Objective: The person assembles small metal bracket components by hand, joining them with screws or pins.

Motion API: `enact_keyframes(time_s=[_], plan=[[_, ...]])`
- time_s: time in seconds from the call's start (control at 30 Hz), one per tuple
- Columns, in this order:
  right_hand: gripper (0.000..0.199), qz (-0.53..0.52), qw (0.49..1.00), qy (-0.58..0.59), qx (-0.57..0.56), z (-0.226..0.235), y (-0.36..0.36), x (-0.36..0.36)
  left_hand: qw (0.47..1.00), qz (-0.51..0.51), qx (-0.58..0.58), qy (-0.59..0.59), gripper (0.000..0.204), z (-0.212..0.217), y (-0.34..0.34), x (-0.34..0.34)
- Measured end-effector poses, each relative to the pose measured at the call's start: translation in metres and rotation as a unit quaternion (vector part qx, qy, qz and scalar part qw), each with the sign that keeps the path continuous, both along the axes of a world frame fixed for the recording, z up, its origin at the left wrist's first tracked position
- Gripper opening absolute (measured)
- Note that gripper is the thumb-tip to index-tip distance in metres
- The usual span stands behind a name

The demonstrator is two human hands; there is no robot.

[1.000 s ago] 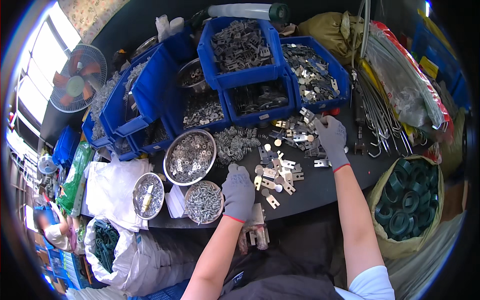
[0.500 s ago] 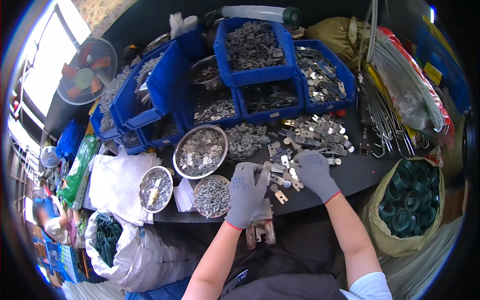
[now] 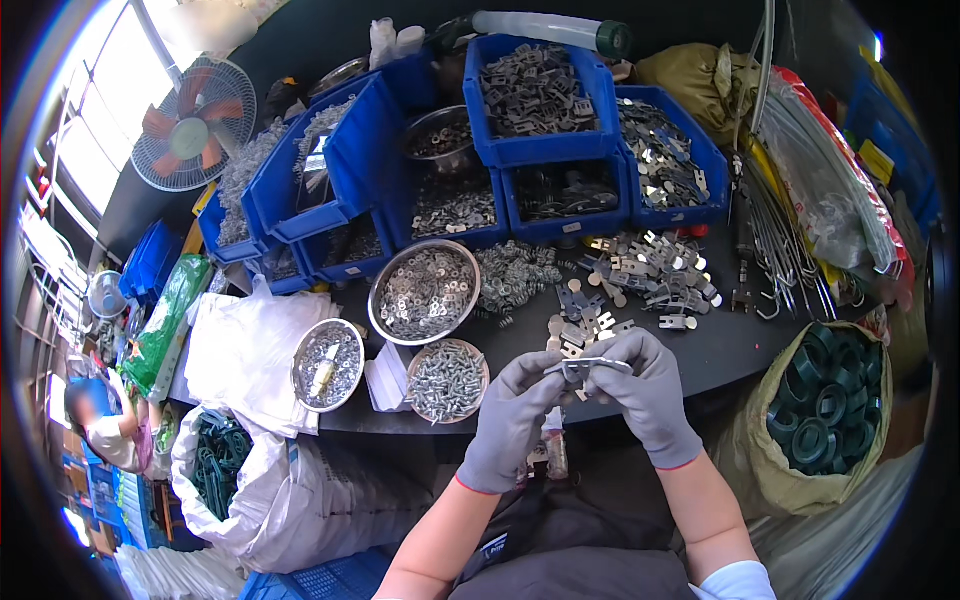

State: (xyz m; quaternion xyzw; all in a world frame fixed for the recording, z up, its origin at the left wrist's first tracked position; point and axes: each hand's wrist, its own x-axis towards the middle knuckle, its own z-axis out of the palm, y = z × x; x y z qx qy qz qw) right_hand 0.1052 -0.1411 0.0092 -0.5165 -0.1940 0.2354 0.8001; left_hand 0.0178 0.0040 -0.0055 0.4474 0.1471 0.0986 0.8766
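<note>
My left hand [image 3: 512, 415] and my right hand [image 3: 648, 395], both in grey gloves with red cuffs, meet above the table's front edge. Between their fingertips they grip a small flat metal clip [image 3: 592, 362]. The fingers partly cover it, and whether it is one piece or two put together cannot be made out. Just beyond the hands lies a small heap of similar metal clips [image 3: 580, 322]. A larger pile of shiny clips [image 3: 655, 268] is behind it. Coiled springs [image 3: 515, 275] form a heap farther left.
Left of my hands stand a steel bowl [image 3: 373, 305] of washers, a dish [image 3: 487, 376] of screws and a smaller bowl [image 3: 297, 372]. Blue bins [image 3: 550, 152] of metal parts rise behind. Sacks with green parts flank the table: one white [image 3: 300, 510], one tan [image 3: 745, 470].
Both hands have come off the clip heap, drawn closer to me and together. They now hold a metal clip between them. The view has shifted slightly.
</note>
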Motion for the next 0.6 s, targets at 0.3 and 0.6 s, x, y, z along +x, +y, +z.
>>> enact_keyframes(time_s=[0.3, 0.6], plan=[[0.015, -0.041, 0.999, 0.009, -0.012, -0.009, -0.007, -0.013, 0.997, -0.013, -0.065, -0.031, 0.027, -0.011, -0.011, -0.009], [0.014, -0.046, 0.994, 0.020, -0.097, -0.003, -0.024, -0.013, 1.000, -0.017, -0.016, 0.020, 0.026, -0.004, -0.015, -0.013]])
